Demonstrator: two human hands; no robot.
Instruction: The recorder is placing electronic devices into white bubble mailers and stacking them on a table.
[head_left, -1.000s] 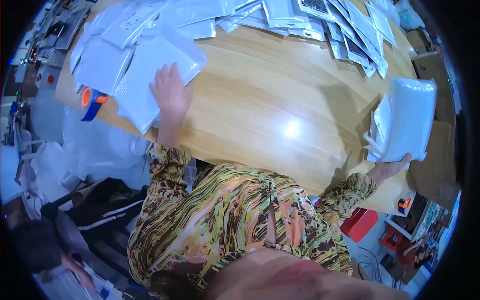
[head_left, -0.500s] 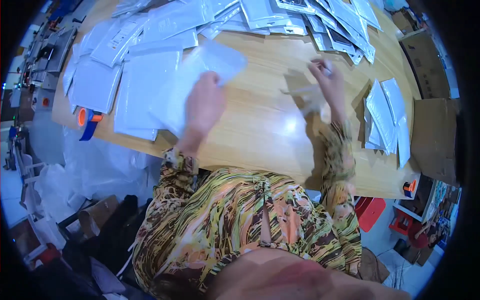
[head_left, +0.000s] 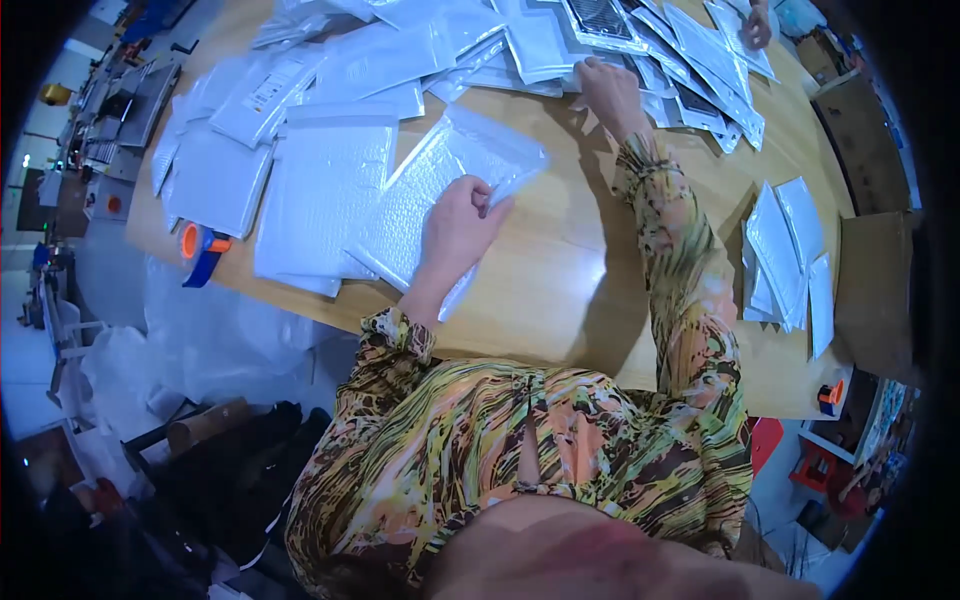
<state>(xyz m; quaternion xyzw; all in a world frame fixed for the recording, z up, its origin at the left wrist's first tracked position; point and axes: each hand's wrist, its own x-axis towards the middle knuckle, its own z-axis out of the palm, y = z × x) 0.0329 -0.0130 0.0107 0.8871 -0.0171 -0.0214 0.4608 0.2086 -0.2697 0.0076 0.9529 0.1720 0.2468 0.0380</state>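
My left hand is closed on the right edge of a white bubble mailer, which lies slanted on the table with its flap end pointing away from me. Farther off, my right hand reaches the front of a heap of clear-and-white packets. Its fingers are curled, and what they grip is hidden. Pale strip-like film shows just below that hand. Beside the held mailer, to its left, lie more flat bubble mailers.
Several filled mailers cover the table's left side. A tape roll in a blue-and-orange holder sits at the left edge, another at the right corner. White packets lie near a cardboard box. Another person's hand shows top right.
My right hand has moved away from me to the packet heap; the pale strip hanging by it earlier is now mostly hidden. My left hand and its mailer have shifted right and nearer, settling flatter.
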